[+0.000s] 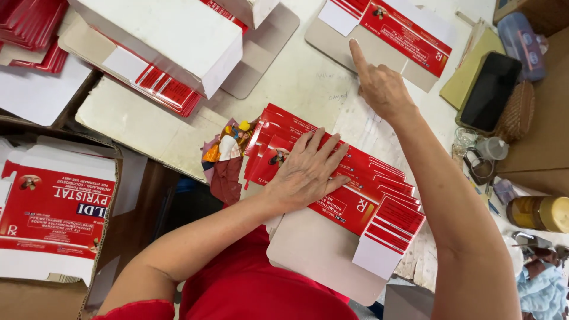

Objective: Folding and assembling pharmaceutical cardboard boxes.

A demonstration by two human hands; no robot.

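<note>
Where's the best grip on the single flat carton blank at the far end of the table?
Probably the near long edge of the flat carton blank, approached from the person's side. It lies flat and alone on the white table, so a pinch needs an edge lifted first. The right hand already has its forefinger on that edge; the left hand presses the fanned stack of red cartons.

**What you have in view, counted**

You have two hands in view: your left hand (308,172) and your right hand (379,86). You have one fanned stack of flat red cartons (355,189), too overlapped to count singly, and one single flat carton (391,35) at the table's (296,77) far edge. At its right edge you see one phone (491,90) and one lidded jar (538,213).
</note>
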